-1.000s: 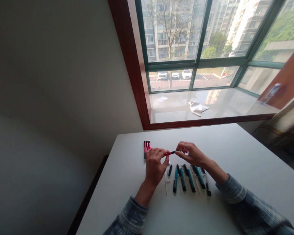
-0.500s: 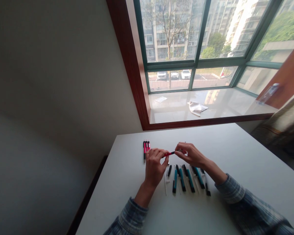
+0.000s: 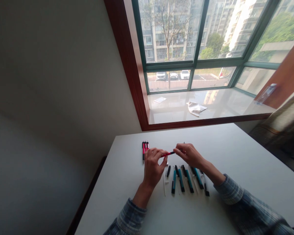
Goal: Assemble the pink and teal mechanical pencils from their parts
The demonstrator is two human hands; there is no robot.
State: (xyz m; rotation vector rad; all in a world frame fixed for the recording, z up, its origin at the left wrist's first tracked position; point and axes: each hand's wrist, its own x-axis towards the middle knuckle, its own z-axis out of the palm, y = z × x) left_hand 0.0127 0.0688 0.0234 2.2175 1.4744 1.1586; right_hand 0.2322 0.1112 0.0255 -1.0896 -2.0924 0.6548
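Above the tabletop [image 3: 247, 153], left hand [image 3: 153, 163] and right hand [image 3: 188, 155] pinch opposite ends of a red-and-black pen [image 3: 169, 153], the next move calling for steady opposed force.

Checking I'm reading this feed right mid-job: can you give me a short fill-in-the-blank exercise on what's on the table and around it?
The pen held between the left hand and the right hand has a ____ barrel.
Three pens lie side by side on the table, just beyond the ____ hand.
A crumpled white cloth lies on the ____ beyond the table.

Missing words: red; left; windowsill.
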